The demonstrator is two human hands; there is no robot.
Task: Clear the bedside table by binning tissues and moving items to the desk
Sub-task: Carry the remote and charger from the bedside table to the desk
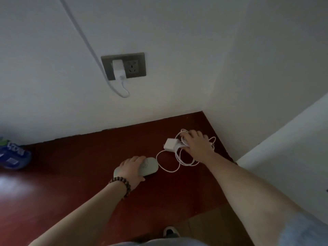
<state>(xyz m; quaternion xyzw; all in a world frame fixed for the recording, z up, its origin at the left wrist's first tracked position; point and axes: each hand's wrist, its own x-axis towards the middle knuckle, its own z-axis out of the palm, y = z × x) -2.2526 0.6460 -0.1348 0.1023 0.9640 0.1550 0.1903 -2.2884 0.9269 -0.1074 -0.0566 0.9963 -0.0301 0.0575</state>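
On the dark red bedside table (74, 176) lies a pale green oval case (150, 167). My left hand (131, 172), with a bead bracelet at the wrist, is closed over the case's left half. To the right lies a white charger block (169, 144) with its white cable (170, 170) coiled in loose loops. My right hand (197, 145) rests on the bundled loops beside the block, fingers curled around them. The block and case still lie on the tabletop.
A blue packet (13, 156) sits at the table's left edge. On the wall above, a grey socket plate (135, 65) holds a white plug (119, 69) whose cord runs up left. White bedding (291, 153) borders the right. A shoe (170, 231) shows on the floor below.
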